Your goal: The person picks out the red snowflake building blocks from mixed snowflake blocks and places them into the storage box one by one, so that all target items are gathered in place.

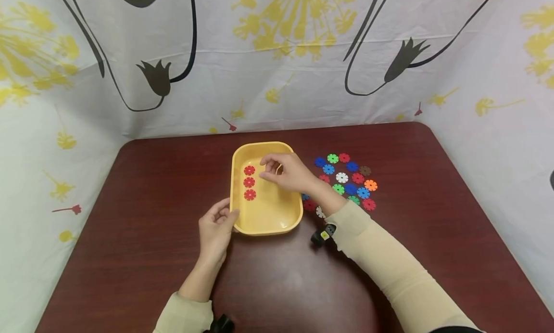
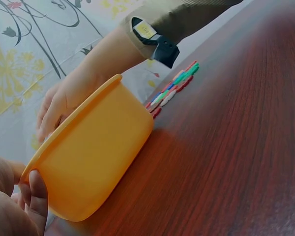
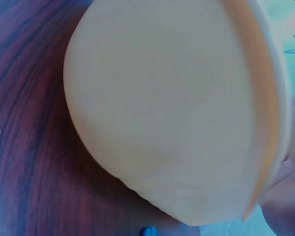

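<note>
A yellow rectangular tray (image 1: pixel 268 217) sits on the dark red table. Three red notched discs (image 1: pixel 249 182) lie in a column along its left side. At the tray's near left corner, my left hand (image 1: pixel 218 227) pinches the rim, its thumb against the outer wall in the left wrist view. Over the inside of the tray hovers my right hand (image 1: pixel 285 171), fingers loosely bent, with thumb and index fingertips apart beside the red discs. No piece shows between them. In the right wrist view, the tray wall (image 3: pixel 162 108) hides most of the scene, with part of the hand (image 3: pixel 285 196) at the right edge.
Several colourful notched discs (image 1: pixel 350 189) are spread on the table (image 1: pixel 151 217) right of the tray, some hidden under the right forearm. A patterned cloth (image 1: pixel 259 97) hangs behind the table and along its sides. Black wrist cameras (image 1: pixel 322 235) are strapped at both sleeves.
</note>
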The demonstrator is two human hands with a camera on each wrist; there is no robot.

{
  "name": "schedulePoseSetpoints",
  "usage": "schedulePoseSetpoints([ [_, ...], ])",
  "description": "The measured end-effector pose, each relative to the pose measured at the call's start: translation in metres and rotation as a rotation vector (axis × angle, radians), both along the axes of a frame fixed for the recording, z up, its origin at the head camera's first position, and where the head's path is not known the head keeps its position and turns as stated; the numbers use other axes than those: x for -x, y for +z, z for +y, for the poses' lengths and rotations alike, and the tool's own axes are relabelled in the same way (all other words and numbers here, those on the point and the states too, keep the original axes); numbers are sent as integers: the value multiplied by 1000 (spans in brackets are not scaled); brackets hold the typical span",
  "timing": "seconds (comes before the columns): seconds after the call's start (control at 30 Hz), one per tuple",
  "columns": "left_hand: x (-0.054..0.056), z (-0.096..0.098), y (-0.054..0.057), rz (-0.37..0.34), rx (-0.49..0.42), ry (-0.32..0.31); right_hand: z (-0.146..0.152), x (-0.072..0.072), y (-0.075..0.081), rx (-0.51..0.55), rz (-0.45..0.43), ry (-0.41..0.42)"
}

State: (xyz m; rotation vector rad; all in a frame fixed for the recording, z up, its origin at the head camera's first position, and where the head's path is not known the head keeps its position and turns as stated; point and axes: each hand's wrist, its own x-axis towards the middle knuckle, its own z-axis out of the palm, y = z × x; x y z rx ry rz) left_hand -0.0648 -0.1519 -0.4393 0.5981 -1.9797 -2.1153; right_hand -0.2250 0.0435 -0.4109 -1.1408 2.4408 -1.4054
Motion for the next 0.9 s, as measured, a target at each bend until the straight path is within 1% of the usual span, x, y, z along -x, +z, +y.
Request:
schedulePoseSetpoints([
  [0.2, 1, -1, 1, -1, 9, -1, 19, 1, 0, 64, -28, -76],
  [0.37, 1, -1, 0, -7, 11, 14, 36, 1, -2, 64, -59, -117],
  [0.53, 1, 1, 0, -5, 18, 13, 53, 2, -1, 75, -80, -162],
  [0.77, 1, 1, 0, -6, 19, 17, 71, 4, -1, 22, -100, -163],
  [0.9, 1, 2, 0, -9, 17, 18, 82, 3, -3, -14, -116, -190],
])
